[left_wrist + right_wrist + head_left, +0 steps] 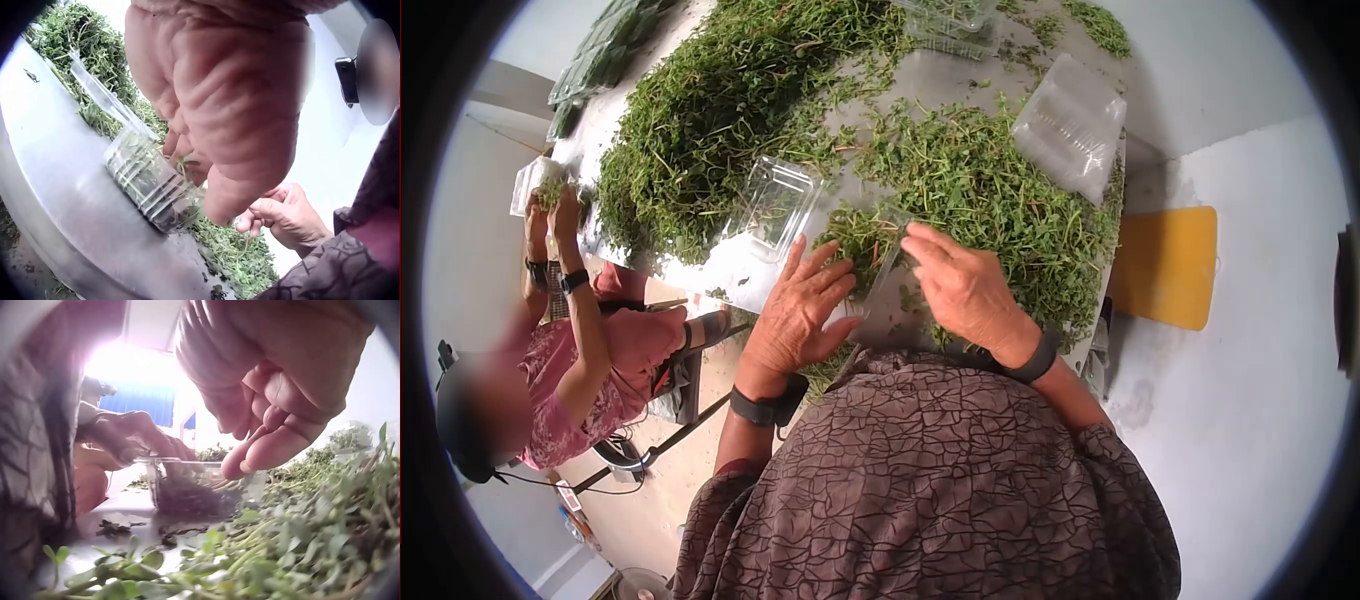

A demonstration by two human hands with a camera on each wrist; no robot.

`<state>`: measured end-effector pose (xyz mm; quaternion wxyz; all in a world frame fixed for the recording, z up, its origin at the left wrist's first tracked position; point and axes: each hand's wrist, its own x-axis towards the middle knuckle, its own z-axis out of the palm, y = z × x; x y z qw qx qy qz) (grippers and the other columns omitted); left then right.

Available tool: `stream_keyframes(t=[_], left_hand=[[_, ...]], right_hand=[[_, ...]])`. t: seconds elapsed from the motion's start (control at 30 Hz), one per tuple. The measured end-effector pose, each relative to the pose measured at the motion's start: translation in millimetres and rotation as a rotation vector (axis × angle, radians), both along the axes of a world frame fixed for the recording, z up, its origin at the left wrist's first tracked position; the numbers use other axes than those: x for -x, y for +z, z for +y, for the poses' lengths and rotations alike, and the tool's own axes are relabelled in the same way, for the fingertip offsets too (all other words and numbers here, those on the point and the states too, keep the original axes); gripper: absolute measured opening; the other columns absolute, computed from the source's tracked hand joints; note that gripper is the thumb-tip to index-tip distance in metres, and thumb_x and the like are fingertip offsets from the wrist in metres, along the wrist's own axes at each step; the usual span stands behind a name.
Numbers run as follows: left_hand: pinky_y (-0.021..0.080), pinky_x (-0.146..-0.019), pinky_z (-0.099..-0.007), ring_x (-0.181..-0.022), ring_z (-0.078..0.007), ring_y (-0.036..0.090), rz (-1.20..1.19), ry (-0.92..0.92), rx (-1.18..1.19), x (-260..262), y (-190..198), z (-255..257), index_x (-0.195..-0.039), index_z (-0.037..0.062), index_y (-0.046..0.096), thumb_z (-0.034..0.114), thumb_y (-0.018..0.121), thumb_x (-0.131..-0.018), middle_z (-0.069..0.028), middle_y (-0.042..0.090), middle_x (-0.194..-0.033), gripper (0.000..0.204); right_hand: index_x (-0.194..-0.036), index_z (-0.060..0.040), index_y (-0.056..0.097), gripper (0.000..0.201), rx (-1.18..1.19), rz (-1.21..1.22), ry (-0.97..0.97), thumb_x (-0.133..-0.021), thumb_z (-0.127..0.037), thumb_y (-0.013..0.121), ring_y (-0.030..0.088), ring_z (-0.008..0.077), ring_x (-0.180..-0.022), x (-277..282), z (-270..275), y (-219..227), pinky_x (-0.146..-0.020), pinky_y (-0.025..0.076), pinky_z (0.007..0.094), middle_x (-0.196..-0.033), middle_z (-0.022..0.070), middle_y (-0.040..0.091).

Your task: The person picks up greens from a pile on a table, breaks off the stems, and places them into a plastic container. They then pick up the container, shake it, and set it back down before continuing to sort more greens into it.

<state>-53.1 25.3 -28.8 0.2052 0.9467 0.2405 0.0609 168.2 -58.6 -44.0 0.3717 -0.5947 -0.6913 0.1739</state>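
A clear plastic clamshell box [150,181] filled with green leafy stems lies on the table before me, its lid [770,205] folded back on the far left side. My left hand [800,305] rests over the box's near left side, fingers stretched onto the greens inside. In the right wrist view, the left fingers dip past the rim of the box [194,464]. My right hand [965,290] is at the opposite side, its fingers loosely bent and the fingertips right at the rim. Nothing shows gripped in it.
Loose greens [990,170] heap just right of the box, and a larger pile [710,120] spreads across the far left. Stacked empty plastic boxes [1072,125] lie on the right-hand greens. Another person [570,370] sits at the left, handling greens.
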Motion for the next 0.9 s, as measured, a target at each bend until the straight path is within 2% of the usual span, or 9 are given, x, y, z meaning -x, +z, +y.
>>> stream_keyframes(t=[0.13, 0.2, 0.37, 0.43, 0.53, 0.63, 0.8, 0.87, 0.9], left_hand=[[0.018, -0.114, -0.0527, -0.128, -0.0327, 0.041, -0.026, 0.083, -0.030, 1.3, -0.9, -11.8, -0.109, 0.0034, 0.060, 0.021, 0.075, -0.067, -0.0132, 0.056, -0.122, 0.048], [0.018, -0.113, -0.0541, -0.127, -0.0351, 0.040, -0.052, 0.102, -0.055, -0.7, -14.7, -18.9, -0.107, 0.0019, 0.060, 0.016, 0.073, -0.069, -0.0151, 0.054, -0.123, 0.042], [0.020, -0.112, -0.0555, -0.127, -0.0344, 0.041, -0.095, 0.084, -0.025, -0.8, -15.3, -16.9, -0.104, 0.0018, 0.061, 0.009, 0.069, -0.068, -0.0154, 0.055, -0.120, 0.038], [0.019, -0.113, -0.0551, -0.128, -0.0334, 0.041, -0.046, 0.124, -0.038, 6.7, -11.1, -14.4, -0.102, 0.0044, 0.063, 0.005, 0.065, -0.067, -0.0132, 0.056, -0.118, 0.035], [0.019, -0.112, -0.0558, -0.128, -0.0340, 0.041, -0.060, 0.145, -0.061, 12.7, -7.8, -13.7, -0.100, 0.0044, 0.063, 0.001, 0.062, -0.065, -0.0129, 0.056, -0.119, 0.035], [0.020, -0.112, -0.0562, -0.128, -0.0344, 0.040, -0.061, 0.164, -0.082, 16.1, -9.9, -17.3, -0.103, 0.0051, 0.062, 0.001, 0.063, -0.066, -0.0132, 0.054, -0.122, 0.038], [0.025, -0.110, -0.0549, -0.127, -0.0362, 0.041, -0.173, 0.234, -0.112, 17.1, -17.5, -25.6, -0.113, 0.0062, 0.056, 0.003, 0.068, -0.070, -0.0153, 0.050, -0.126, 0.045], [0.026, -0.110, -0.0550, -0.126, -0.0364, 0.041, -0.177, 0.239, -0.106, 17.5, -19.1, -26.7, -0.114, 0.0061, 0.056, 0.002, 0.068, -0.070, -0.0156, 0.050, -0.126, 0.046], [0.026, -0.109, -0.0551, -0.126, -0.0367, 0.041, -0.179, 0.240, -0.100, 17.4, -19.9, -26.7, -0.114, 0.0060, 0.055, 0.002, 0.068, -0.070, -0.0160, 0.050, -0.126, 0.046]], right_hand=[[-0.109, 0.0030, 0.058, 0.033, 0.057, -0.074, -0.151, -0.076, 0.003, 0.062, 0.064, 0.0318, -0.068, -31.6, -11.4, 7.1, -0.061, 0.054, 0.0363, -0.107, 0.0212, 0.060], [-0.108, 0.0002, 0.061, 0.037, 0.075, -0.282, -0.235, -0.071, 0.003, 0.065, 0.064, 0.0322, -0.072, -43.2, -19.3, 16.5, -0.060, 0.053, 0.0374, -0.113, 0.0258, 0.057], [-0.098, 0.0003, 0.064, 0.032, 0.146, -0.401, -0.237, -0.067, 0.005, 0.058, 0.062, 0.0365, -0.074, -43.3, -27.7, -3.0, -0.063, 0.052, 0.0406, -0.106, 0.0302, 0.056], [-0.091, -0.0019, 0.065, 0.021, 0.182, -0.464, -0.244, -0.071, 0.005, 0.061, 0.061, 0.0314, -0.073, -44.9, -28.6, -5.4, -0.059, 0.050, 0.0398, -0.093, 0.0183, 0.058], [-0.081, -0.0011, 0.063, 0.013, 0.053, -0.298, -0.326, -0.070, 0.005, 0.060, 0.060, 0.0278, -0.069, -49.0, -27.7, 3.4, -0.057, 0.049, 0.0371, -0.082, 0.0129, 0.058], [-0.080, -0.0005, 0.061, 0.011, -0.085, -0.231, -0.395, -0.071, 0.005, 0.060, 0.058, 0.0263, -0.063, -50.6, -24.9, 15.1, -0.055, 0.048, 0.0355, -0.072, 0.0093, 0.054], [-0.087, 0.0004, 0.061, 0.017, 0.025, -0.291, -0.354, -0.071, 0.003, 0.062, 0.060, 0.0295, -0.064, -51.7, -33.7, 16.7, -0.055, 0.048, 0.0369, -0.078, 0.0128, 0.057], [-0.093, 0.0004, 0.061, 0.021, 0.207, -0.376, -0.356, -0.072, 0.002, 0.062, 0.060, 0.0321, -0.067, -51.6, -37.5, 10.7, -0.057, 0.048, 0.0398, -0.084, 0.0169, 0.055], [-0.093, 0.0004, 0.061, 0.021, 0.206, -0.379, -0.352, -0.072, 0.002, 0.062, 0.060, 0.0321, -0.067, -49.7, -38.6, 12.6, -0.057, 0.048, 0.0398, -0.084, 0.0169, 0.055]])
